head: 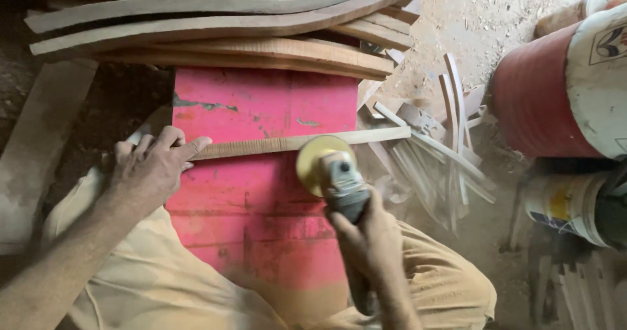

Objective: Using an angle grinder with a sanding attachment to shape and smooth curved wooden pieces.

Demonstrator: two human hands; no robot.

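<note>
A thin curved wooden strip [274, 143] lies across a red-painted block [261, 108] that serves as a work surface. My left hand [153, 166] presses down on the strip's left end, fingers spread over it. My right hand [372, 235] grips a grey angle grinder [343, 183] whose round yellow sanding disc [318, 161] rests against the strip near its middle. My knees in tan trousers sit on both sides of the block.
Several long curved wooden slats [215, 23] are stacked behind the block. Thin offcuts [444, 140] lie scattered to the right on the sawdust floor. A red and white drum [562, 88] and a smaller can [568, 202] stand at the right edge.
</note>
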